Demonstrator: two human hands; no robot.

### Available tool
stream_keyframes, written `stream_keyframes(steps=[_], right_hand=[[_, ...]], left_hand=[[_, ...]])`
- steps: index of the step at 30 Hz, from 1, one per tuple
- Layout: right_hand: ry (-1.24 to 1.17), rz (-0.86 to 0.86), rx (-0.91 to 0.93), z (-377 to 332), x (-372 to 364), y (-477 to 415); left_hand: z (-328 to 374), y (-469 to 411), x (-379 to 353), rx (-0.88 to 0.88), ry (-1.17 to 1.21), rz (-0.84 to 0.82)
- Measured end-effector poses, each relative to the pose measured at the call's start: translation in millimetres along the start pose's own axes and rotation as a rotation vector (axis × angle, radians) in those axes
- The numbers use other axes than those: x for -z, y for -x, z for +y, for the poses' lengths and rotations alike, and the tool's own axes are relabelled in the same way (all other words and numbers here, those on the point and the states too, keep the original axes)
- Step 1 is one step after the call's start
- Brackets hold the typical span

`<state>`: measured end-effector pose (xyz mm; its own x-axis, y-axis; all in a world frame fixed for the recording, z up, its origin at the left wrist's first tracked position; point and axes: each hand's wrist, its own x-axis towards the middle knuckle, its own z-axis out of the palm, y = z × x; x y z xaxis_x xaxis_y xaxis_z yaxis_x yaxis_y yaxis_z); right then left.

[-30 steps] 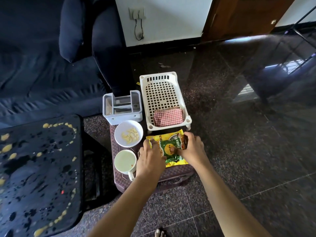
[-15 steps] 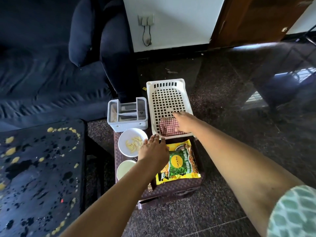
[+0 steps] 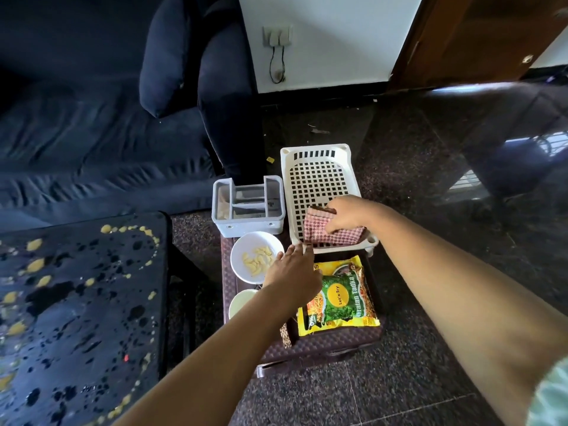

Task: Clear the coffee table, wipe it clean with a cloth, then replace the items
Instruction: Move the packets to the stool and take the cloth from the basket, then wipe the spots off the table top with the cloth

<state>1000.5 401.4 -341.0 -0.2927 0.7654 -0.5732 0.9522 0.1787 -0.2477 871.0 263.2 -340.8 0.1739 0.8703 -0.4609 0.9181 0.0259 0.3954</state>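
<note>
A red checked cloth (image 3: 341,235) lies at the near end of a white perforated tray (image 3: 316,179). My right hand (image 3: 345,215) has closed on the cloth's top edge and lifts it. My left hand (image 3: 293,269) hovers flat with fingers spread, holding nothing, between a white bowl of snacks (image 3: 255,261) and a yellow-green snack packet (image 3: 338,298). A white cup (image 3: 241,302) is partly hidden under my left forearm. All these sit on a brown woven stool (image 3: 325,342). The dark coffee table (image 3: 80,318) at left is spattered with yellow and black stains.
A grey compartment holder (image 3: 247,210) stands behind the bowl. A dark blue sofa (image 3: 92,133) and its arm fill the upper left. Glossy dark granite floor (image 3: 430,179) spreads to the right. A wall socket with a cord (image 3: 276,38) and a wooden door are at the back.
Both hands let go of the snack packet. My right hand reached forward onto the tray and gripped the checked cloth, raising its edge; my left hand stays hovering by the bowl.
</note>
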Motion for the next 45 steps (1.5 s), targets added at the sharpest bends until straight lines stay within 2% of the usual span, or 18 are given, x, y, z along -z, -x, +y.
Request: stream_keyframes(steps=[3,5,7,10,13,16,18,20,22,23,25,27,30,33,39,45], right_hand=[[-0.229,0.132,0.007,-10,3,37],[-0.421,0.214,0.024,-24,3,65],[-0.688,0.262,0.081,-52,-3,94],[-1.007,0.249,0.177,-117,-25,130],[-1.203,0.209,0.093,-191,-63,138],[-1.182,0.297,0.000,-261,-104,127],[-1.262,0.317,-0.033,-315,-126,119],[-1.481,0.174,-0.077,-344,-139,114],[-1.683,-0.084,-0.140,-374,-146,104],[-1.709,-0.167,-0.184,-383,-149,97],[-1.685,-0.224,-0.242,-400,-154,80],[-1.632,-0.156,-0.266,-412,-156,60],[-1.630,-0.030,-0.260,-423,-146,27],[-1.559,0.104,-0.299,-423,-128,-13],[-1.183,0.370,-0.346,-398,-123,-87],[-0.880,0.462,-0.289,-366,-148,-146]], left_hand=[[-6,20,12,-0.003,0.298,0.192],[-14,35,19,-0.002,0.601,0.265],[-29,52,29,0.003,1.035,0.250],[-59,87,46,0.053,1.645,0.130],[-108,125,56,0.108,1.866,0.147],[-169,157,62,0.235,1.891,0.229],[-220,177,66,0.312,1.867,0.242],[-253,186,69,0.351,1.835,0.210],[-291,191,73,0.365,1.815,0.185],[-305,190,75,0.371,1.800,0.173],[-329,186,81,0.382,1.767,0.158],[-344,175,84,0.386,1.711,0.189],[-358,145,83,0.453,1.651,0.324],[-366,110,83,0.476,1.634,0.345],[-376,40,80,0.458,1.327,0.333],[-375,-6,65,0.470,1.003,0.348]])
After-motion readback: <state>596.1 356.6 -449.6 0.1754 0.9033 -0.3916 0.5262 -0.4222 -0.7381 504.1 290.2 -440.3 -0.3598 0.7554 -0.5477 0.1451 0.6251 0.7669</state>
